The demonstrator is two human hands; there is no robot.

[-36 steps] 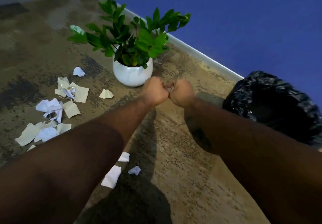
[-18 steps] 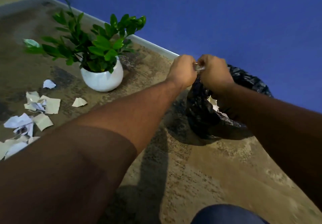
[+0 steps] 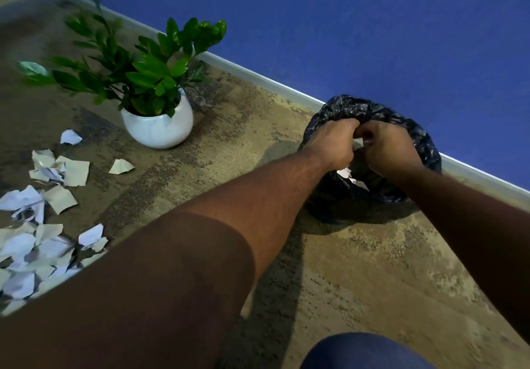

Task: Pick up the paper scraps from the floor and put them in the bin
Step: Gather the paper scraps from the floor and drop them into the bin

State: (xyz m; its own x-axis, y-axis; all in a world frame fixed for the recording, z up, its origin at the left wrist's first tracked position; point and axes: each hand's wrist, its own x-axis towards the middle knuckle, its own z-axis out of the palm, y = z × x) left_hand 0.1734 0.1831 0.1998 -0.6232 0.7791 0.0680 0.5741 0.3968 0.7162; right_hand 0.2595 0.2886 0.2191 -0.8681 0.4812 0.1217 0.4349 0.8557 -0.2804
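Hands first: I have two, both over the mouth of one bin [image 3: 424, 150], which is lined with a black bag. My left hand [image 3: 334, 144] and right hand [image 3: 387, 150] sit knuckle to knuckle, fingers curled inward around a bit of white paper that shows between them. A few white scraps in the bin [image 3: 345, 174] show just under my left wrist. Paper scraps on the floor [image 3: 43, 213] lie well apart from the bin, at far left; I count roughly twenty, white and pale grey, many overlapping, so the count is loose. One potted plant [image 3: 156, 110] in a round white pot stands between them and the bin. Mottled brown floor [image 3: 358, 277] meets a pale baseboard [image 3: 258, 80] under a blue wall [image 3: 372, 30].
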